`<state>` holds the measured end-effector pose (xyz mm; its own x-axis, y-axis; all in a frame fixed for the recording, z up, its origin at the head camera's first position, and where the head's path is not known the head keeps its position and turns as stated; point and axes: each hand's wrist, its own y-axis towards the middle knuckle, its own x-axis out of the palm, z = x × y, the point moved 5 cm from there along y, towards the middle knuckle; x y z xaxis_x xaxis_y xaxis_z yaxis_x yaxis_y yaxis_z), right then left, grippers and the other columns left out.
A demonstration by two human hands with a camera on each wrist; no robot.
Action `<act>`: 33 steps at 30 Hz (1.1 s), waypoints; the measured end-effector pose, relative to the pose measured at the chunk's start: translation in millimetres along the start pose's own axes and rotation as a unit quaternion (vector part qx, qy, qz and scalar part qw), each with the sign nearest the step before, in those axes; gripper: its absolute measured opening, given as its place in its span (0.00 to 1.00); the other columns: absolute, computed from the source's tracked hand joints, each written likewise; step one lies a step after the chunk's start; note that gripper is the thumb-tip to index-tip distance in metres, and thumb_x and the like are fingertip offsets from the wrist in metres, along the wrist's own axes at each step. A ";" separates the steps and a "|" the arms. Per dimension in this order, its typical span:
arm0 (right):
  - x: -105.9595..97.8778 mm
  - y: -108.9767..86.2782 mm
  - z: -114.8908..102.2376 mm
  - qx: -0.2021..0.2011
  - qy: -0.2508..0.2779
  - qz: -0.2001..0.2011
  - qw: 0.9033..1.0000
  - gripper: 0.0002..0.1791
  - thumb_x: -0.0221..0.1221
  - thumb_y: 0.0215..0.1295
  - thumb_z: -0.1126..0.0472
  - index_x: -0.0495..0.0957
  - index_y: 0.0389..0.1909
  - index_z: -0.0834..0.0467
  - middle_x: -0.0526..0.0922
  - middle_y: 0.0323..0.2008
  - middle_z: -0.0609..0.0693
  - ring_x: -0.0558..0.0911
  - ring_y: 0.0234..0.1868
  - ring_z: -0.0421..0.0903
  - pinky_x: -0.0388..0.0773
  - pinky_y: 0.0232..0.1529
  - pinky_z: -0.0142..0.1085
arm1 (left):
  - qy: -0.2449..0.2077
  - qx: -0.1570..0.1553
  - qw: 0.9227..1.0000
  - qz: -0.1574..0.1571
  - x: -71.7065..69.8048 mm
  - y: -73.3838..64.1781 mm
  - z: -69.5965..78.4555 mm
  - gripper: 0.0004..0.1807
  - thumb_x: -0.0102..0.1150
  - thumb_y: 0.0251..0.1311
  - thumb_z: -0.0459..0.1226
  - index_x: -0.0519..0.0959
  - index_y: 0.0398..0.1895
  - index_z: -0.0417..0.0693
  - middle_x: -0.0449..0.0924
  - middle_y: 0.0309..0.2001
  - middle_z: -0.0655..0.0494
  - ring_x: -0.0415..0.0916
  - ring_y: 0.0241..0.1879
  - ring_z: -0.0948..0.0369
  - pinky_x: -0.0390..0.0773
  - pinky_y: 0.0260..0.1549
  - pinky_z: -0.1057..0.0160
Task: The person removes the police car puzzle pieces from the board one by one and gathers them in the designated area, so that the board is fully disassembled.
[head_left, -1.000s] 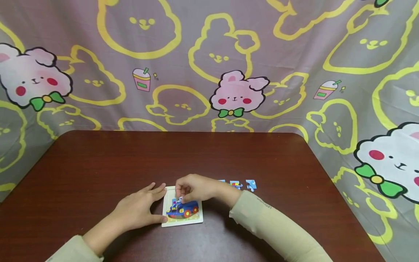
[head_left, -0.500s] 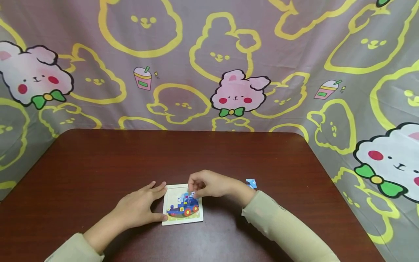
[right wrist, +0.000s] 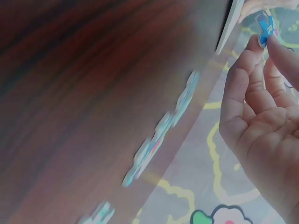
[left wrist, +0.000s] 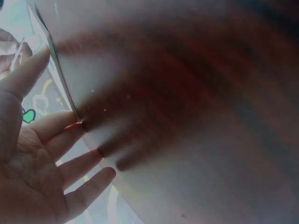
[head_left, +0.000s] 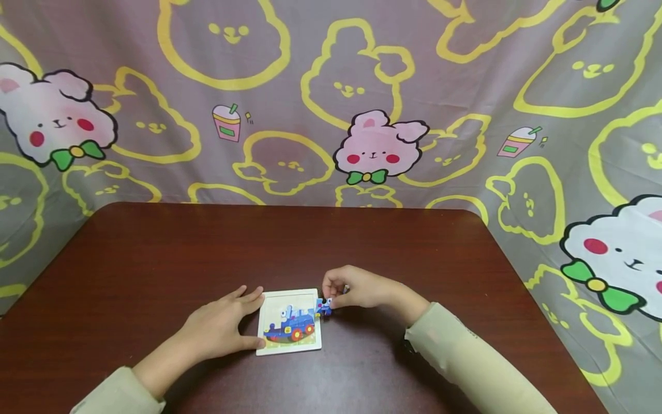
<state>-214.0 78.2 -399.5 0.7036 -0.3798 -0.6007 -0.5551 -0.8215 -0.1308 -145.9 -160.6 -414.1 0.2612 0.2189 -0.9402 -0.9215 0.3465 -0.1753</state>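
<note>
A puzzle tray [head_left: 288, 349] with a white frame lies on the table, showing a partly assembled blue train picture. My left hand [head_left: 219, 323] rests along its left side, thumb at the near corner and fingertips at the far one; in the left wrist view these fingers [left wrist: 70, 170] are spread and straight. Between thumb and fingers, my right hand [head_left: 362, 287] pinches a blue jigsaw piece [head_left: 324, 306] beside the tray's right edge. The right wrist view shows that piece's printed side partly covered by the fingertips.
Several loose jigsaw pieces [right wrist: 152, 148] lie in a row on the brown table [head_left: 207, 247]; in the head view my right hand and arm hide most of them. A patterned curtain [head_left: 289, 115] hangs behind the table's far edge.
My right hand has moved rightward from over the tray to just past its right edge, carrying the jigsaw piece. My left hand has stayed at the tray's left side.
</note>
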 end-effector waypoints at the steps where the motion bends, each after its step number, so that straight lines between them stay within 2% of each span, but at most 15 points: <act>1: -1.8 -2.6 1.0 0.001 0.000 0.001 1.000 0.06 0.63 0.61 0.71 0.76 0.34 0.60 0.80 0.27 0.46 0.76 0.33 0.34 0.75 0.40 0.29 | 0.000 0.000 1.000 0.000 -0.2 -0.1 0.2 0.48 0.72 0.43 0.63 0.73 0.69 0.53 0.67 0.73 0.56 0.62 0.73 0.45 0.77 0.49 0.36; 8: -14.2 -21.0 7.7 0.017 -0.001 0.016 1.000 0.06 0.63 0.60 0.72 0.76 0.32 0.60 0.79 0.26 0.45 0.75 0.32 0.36 0.73 0.39 0.30 | 0.002 -0.001 1.000 -0.001 -1.9 0.3 0.8 0.49 0.73 0.43 0.63 0.72 0.69 0.53 0.67 0.73 0.55 0.62 0.73 0.45 0.77 0.49 0.36; 15: -19.4 -34.8 14.6 0.028 -0.020 0.021 0.999 0.06 0.64 0.59 0.72 0.78 0.32 0.59 0.81 0.27 0.45 0.77 0.33 0.35 0.76 0.41 0.31 | -0.001 0.000 1.000 0.002 -1.7 -0.4 0.3 0.49 0.73 0.43 0.62 0.72 0.69 0.51 0.67 0.73 0.55 0.61 0.73 0.45 0.77 0.50 0.37; 23: -16.0 -44.6 19.8 0.057 -0.022 0.017 0.998 0.07 0.65 0.59 0.71 0.79 0.31 0.57 0.79 0.26 0.42 0.76 0.31 0.35 0.75 0.39 0.31 | -0.005 0.002 1.000 0.003 -0.4 -0.2 -0.6 0.50 0.72 0.43 0.63 0.72 0.69 0.51 0.67 0.73 0.55 0.61 0.73 0.45 0.76 0.51 0.36; 33: -6.5 -49.1 24.9 0.064 -0.021 0.009 0.998 0.07 0.64 0.58 0.74 0.79 0.31 0.60 0.81 0.26 0.45 0.77 0.30 0.33 0.77 0.38 0.29 | -0.005 0.000 1.000 0.001 1.0 0.0 0.3 0.49 0.72 0.43 0.63 0.72 0.69 0.51 0.67 0.73 0.56 0.61 0.74 0.45 0.76 0.51 0.35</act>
<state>-202.4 131.6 -408.8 0.6748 -0.3732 -0.6367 -0.6215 -0.7526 -0.2176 -145.6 -160.1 -414.9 0.2620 0.2288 -0.9376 -0.9220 0.3464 -0.1731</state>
